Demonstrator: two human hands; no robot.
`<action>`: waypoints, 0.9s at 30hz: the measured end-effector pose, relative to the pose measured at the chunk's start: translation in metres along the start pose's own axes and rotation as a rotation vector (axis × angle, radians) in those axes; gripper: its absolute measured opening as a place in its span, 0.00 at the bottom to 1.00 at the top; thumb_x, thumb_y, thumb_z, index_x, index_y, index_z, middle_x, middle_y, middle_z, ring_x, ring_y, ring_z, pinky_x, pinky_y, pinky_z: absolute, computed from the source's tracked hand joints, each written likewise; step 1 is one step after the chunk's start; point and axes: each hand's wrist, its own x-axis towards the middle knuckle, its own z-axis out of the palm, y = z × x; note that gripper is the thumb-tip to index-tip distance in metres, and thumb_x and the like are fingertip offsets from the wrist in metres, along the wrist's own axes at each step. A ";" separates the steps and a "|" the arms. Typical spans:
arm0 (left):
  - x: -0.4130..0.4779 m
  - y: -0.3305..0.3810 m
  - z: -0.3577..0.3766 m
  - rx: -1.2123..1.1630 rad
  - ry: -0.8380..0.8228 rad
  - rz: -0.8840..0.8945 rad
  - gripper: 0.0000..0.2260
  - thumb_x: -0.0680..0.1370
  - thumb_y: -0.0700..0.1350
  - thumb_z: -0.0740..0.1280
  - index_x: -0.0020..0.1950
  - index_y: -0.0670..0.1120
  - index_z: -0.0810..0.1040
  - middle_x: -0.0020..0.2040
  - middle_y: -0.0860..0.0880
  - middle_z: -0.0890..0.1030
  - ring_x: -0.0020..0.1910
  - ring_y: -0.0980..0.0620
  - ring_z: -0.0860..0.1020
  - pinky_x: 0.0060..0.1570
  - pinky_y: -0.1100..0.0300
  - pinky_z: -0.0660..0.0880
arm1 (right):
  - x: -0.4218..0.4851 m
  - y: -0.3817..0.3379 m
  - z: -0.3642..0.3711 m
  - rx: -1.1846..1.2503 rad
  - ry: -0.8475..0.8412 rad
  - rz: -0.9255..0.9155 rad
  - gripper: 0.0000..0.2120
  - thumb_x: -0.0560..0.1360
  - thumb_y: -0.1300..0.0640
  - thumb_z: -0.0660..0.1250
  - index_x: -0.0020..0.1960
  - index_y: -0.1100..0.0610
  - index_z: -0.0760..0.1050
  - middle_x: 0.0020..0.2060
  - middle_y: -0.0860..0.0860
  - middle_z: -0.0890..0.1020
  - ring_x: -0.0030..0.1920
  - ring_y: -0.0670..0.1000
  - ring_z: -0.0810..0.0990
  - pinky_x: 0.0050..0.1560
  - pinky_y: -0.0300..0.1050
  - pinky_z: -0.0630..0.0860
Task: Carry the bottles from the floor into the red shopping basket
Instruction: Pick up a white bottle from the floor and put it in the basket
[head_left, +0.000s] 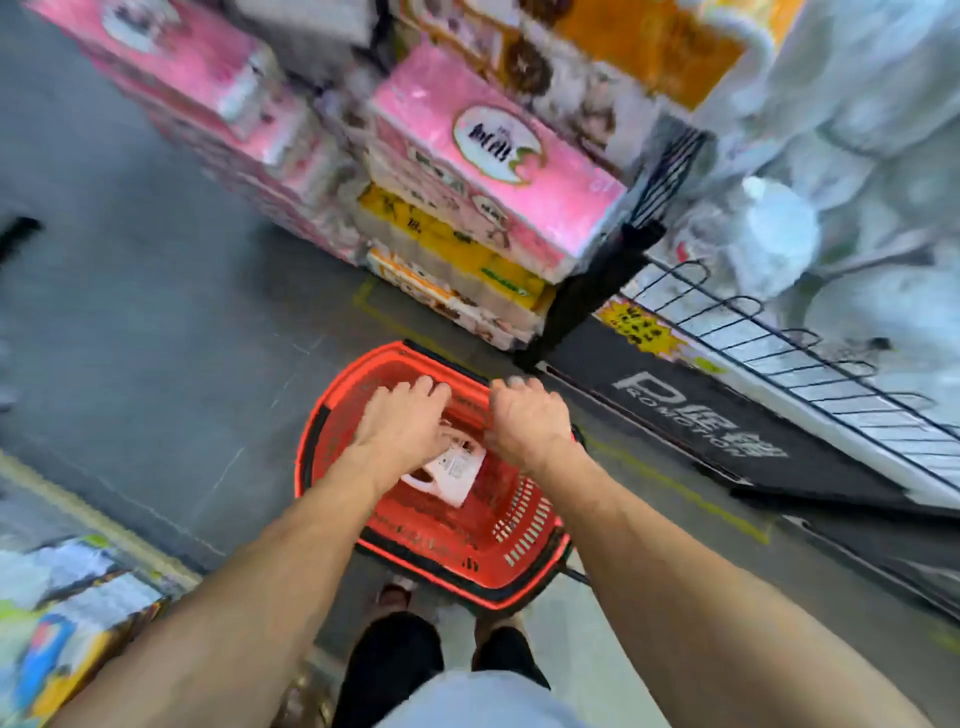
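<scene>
The red shopping basket (524, 540) stands on the grey floor just ahead of my feet. A white bottle (457, 470) with a printed label lies tilted inside it, its upper part hidden under my hands. My left hand (402, 423) hovers over the basket with fingers stretched forward, its thumb side close to the bottle. My right hand (524, 421) is beside it over the basket's right half, with the fingers curled downward. Whatever lies under those fingers is hidden. The picture is blurred by motion.
Stacked pink and yellow tissue packs (483, 208) rise beyond the basket. A black wire shelf (779, 353) with white goods runs along the right, with a dark promotion mat (701, 421) below it. Boxed goods (67, 623) sit at the lower left.
</scene>
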 end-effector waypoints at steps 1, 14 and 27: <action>-0.014 0.008 -0.017 -0.003 0.014 0.050 0.26 0.77 0.64 0.66 0.70 0.52 0.69 0.64 0.48 0.74 0.63 0.44 0.76 0.57 0.49 0.72 | -0.023 0.002 -0.013 0.022 0.030 0.041 0.26 0.74 0.44 0.72 0.67 0.54 0.71 0.62 0.54 0.76 0.66 0.59 0.73 0.61 0.56 0.72; -0.069 0.161 -0.167 0.483 0.262 0.570 0.26 0.77 0.58 0.68 0.71 0.52 0.67 0.66 0.48 0.74 0.65 0.44 0.75 0.59 0.48 0.73 | -0.262 0.115 -0.061 0.352 0.321 0.639 0.26 0.74 0.49 0.71 0.68 0.55 0.67 0.63 0.56 0.77 0.65 0.61 0.74 0.59 0.58 0.72; -0.208 0.507 -0.118 0.604 0.307 1.205 0.23 0.77 0.56 0.68 0.70 0.52 0.68 0.64 0.47 0.75 0.64 0.43 0.75 0.56 0.48 0.74 | -0.567 0.252 0.089 0.671 0.350 1.276 0.29 0.75 0.45 0.72 0.70 0.55 0.66 0.66 0.56 0.75 0.68 0.60 0.72 0.62 0.57 0.71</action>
